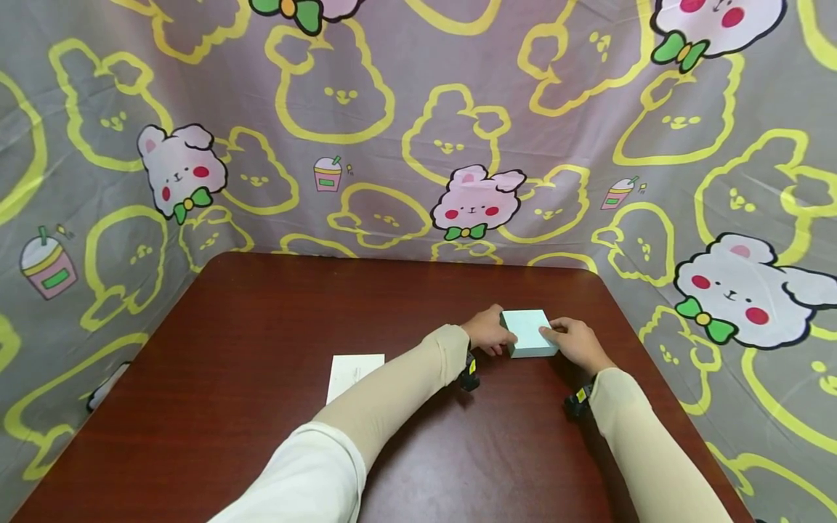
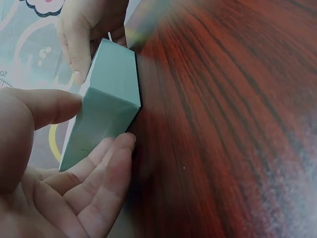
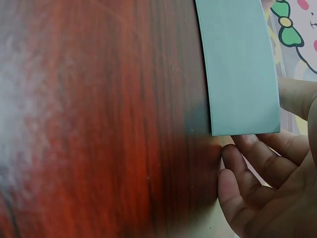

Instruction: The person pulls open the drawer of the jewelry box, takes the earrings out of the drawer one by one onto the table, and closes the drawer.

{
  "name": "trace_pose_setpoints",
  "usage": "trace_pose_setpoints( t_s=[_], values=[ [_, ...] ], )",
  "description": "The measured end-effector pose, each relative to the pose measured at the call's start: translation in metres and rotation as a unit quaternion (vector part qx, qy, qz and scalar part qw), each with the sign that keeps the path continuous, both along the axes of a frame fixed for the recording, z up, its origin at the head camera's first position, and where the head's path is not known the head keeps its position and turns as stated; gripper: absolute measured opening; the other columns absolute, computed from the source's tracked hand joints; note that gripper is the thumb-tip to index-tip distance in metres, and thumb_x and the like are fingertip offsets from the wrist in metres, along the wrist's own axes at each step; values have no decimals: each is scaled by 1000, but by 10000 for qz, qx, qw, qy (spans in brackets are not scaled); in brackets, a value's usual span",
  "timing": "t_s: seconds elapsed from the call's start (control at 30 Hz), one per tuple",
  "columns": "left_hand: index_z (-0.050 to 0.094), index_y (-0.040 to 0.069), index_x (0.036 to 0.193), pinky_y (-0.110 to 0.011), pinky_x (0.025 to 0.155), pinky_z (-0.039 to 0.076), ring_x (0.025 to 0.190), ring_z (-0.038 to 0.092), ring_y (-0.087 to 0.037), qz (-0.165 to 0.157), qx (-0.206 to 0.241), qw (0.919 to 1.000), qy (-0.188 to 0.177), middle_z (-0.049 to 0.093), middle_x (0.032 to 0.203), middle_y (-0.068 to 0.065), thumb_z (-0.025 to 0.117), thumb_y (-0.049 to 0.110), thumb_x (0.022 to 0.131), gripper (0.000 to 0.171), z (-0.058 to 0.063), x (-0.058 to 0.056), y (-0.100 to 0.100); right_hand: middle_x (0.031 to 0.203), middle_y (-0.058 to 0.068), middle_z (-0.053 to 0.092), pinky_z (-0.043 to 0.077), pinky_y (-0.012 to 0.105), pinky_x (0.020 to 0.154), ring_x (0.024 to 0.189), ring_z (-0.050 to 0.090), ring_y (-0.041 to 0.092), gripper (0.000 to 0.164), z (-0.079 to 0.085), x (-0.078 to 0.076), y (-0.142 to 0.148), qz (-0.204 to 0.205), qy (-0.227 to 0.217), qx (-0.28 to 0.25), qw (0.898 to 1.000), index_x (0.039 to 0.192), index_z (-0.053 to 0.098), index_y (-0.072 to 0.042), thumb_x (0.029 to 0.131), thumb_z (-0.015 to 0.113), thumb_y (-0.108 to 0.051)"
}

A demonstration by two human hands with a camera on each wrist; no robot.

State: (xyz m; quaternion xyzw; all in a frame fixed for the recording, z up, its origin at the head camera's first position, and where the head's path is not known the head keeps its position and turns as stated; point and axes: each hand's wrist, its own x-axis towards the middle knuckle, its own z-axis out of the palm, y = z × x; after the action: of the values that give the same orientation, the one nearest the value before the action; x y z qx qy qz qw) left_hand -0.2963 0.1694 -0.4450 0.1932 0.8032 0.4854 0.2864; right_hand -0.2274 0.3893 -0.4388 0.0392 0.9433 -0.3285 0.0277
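A flat, square pale green box (image 1: 528,334) lies on the table between both hands, its lighter top facing up. My left hand (image 1: 487,330) holds the box's left side; in the left wrist view its thumb (image 2: 54,105) is at the top edge and the curled fingers lie along the side. My right hand (image 1: 578,343) grips the opposite side, with the thumb over the top. In the right wrist view the box's front wall (image 3: 241,69) is in sight, and the fingers (image 3: 267,161) bend in at its right end. The box's far side is hidden.
A white card (image 1: 353,370) with faint marks lies on the dark red wooden table (image 1: 261,312), partly covered by the left sleeve (image 1: 392,392). Cartoon-printed cloth (image 1: 366,145) hangs behind and beside the table. Small black cameras (image 1: 469,372) are strapped to the wrists.
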Motion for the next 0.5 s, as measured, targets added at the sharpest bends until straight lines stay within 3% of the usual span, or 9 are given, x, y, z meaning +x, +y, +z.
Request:
trace_pose_setpoints(
  t_s=[0.3,0.5],
  values=[
    [30,2,143,-32,56,54,63,67,-21,-80,-134,9997,195,67,78,-7,72,22,87,73,-2,-4,-2,123,24,57,45,51,86,108,54,36,66,3,7,-2,82,-69,-128,9999,131,53,4,96,55,-51],
    [33,0,141,-32,57,54,66,67,-21,-146,-224,9992,294,66,81,-6,70,23,89,68,3,-2,-6,121,23,58,45,52,87,107,55,36,65,3,9,-3,71,-60,-159,9998,129,54,4,95,56,-51]
  ],
)
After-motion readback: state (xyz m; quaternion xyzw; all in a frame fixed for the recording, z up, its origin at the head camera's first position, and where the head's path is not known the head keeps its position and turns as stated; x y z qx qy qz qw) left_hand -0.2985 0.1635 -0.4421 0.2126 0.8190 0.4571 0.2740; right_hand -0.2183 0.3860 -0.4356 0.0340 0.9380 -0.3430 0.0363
